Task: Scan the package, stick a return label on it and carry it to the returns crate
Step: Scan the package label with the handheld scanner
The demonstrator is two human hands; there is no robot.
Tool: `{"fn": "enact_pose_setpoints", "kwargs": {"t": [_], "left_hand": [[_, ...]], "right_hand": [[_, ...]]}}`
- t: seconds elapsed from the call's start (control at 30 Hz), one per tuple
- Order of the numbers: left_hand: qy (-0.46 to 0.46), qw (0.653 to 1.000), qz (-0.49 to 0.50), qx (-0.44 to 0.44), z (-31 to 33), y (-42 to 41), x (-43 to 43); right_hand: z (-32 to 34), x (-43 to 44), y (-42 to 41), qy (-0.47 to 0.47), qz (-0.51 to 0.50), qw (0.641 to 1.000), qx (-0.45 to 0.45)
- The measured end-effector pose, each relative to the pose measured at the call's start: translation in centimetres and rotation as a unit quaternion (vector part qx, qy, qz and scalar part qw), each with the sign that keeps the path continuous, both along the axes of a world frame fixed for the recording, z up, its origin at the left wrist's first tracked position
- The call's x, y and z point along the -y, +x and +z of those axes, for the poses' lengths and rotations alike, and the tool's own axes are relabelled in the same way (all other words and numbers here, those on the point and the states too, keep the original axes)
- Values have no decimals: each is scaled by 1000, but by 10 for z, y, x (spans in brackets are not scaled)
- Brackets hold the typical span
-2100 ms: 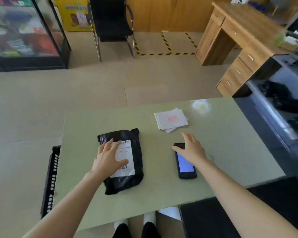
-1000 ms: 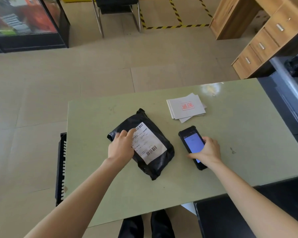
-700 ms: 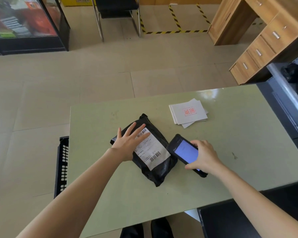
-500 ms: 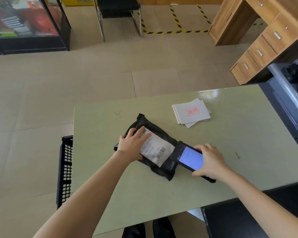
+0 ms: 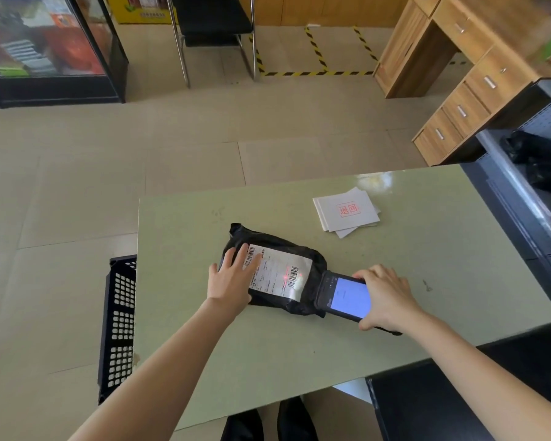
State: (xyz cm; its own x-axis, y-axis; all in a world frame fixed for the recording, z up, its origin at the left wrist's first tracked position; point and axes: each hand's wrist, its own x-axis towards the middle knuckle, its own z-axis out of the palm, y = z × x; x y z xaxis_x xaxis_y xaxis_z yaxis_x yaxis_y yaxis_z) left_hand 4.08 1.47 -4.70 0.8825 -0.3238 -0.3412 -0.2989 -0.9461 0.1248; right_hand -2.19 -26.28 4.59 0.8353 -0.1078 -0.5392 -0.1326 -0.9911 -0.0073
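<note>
Head view shows your left hand [image 5: 233, 278] pressed flat, fingers spread, on the near-left end of the package [image 5: 275, 270], a soft, crinkled black plastic bag lying near the middle of the smooth pale-green worktop [image 5: 427, 249]. Its glossy white shipping label [image 5: 279, 273] carries printed barcodes, and red scan light falls on the right one. Your right hand [image 5: 385, 297] has its grip closed around the scanner [image 5: 344, 296], a flat black slab with a lit blue screen, its nose touching the package's right end. Square white return labels [image 5: 345, 213] with a red stamp sit stacked farther back. A black perforated crate [image 5: 118, 319] stands on the floor, left of the worktop.
</note>
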Motion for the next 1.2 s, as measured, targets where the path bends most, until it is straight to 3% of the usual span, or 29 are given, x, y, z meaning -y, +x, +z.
{"fn": "enact_pose_setpoints", "kwargs": {"t": [0.37, 0.93, 1.07, 1.2], "left_hand": [[-72, 997, -6, 26, 11, -10, 11], [-40, 999, 23, -5, 5, -17, 19], [-35, 999, 19, -27, 1, -19, 20], [-48, 998, 20, -47, -4, -18, 17]], "right_hand": [[11, 2, -5, 5, -15, 1000, 15], [33, 24, -16, -32, -24, 999, -5], [23, 29, -17, -13, -75, 997, -2], [8, 40, -12, 24, -195, 980, 20]]}}
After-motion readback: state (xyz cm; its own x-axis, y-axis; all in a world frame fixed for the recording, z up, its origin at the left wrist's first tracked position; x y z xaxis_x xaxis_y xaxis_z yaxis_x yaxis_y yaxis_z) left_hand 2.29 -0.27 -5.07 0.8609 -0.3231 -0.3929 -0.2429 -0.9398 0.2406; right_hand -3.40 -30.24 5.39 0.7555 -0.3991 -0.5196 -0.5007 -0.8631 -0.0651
